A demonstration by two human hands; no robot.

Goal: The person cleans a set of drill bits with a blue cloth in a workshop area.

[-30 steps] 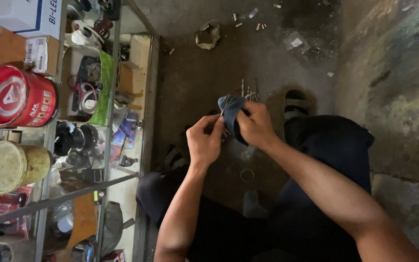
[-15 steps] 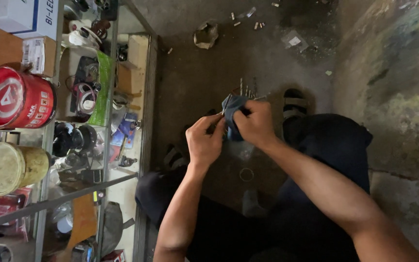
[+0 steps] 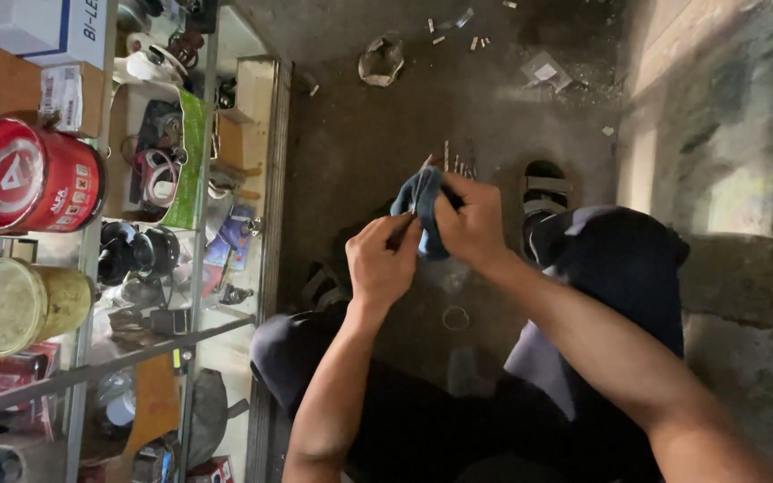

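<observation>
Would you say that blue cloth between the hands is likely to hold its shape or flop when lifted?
The blue cloth probably flops: it bunches and folds around the right hand. It is likely light, since the left hand only pinches its edge. It seems unlikely to slip or roll.

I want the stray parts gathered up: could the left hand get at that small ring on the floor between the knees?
Probably yes: the ring lies bare just below the left hand, nothing covering it, though that hand grips the blue cloth.

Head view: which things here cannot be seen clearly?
- What the blue cloth wraps: hidden by the cloth and right hand.
- Thin item pinched by the left hand: too small.
- Glass cabinet contents: cluttered, cut off at left edge.
</observation>
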